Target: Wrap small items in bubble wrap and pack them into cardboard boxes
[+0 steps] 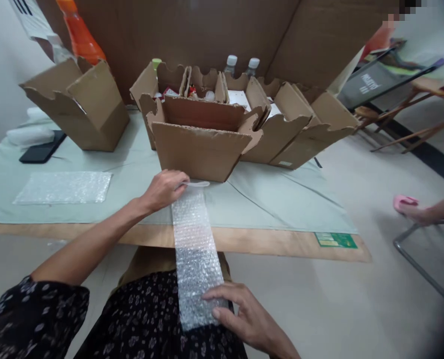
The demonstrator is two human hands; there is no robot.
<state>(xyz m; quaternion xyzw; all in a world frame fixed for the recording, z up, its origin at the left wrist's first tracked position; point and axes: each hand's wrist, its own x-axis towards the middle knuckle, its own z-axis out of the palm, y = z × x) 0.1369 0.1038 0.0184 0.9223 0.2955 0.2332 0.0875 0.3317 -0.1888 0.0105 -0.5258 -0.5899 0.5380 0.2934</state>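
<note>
A long strip of bubble wrap runs from the table down onto my lap. My left hand is closed on the strip's far end, pinning it to the pale green table cover just in front of an open cardboard box. At the near end, my right hand pinches the strip between thumb and fingers over my dark flowered clothing.
A flat bubble wrap sheet lies at the left. More open cardboard boxes stand at the back left and back right, some holding bottles. A dark phone rests far left. Another person's foot in a pink slipper is at right.
</note>
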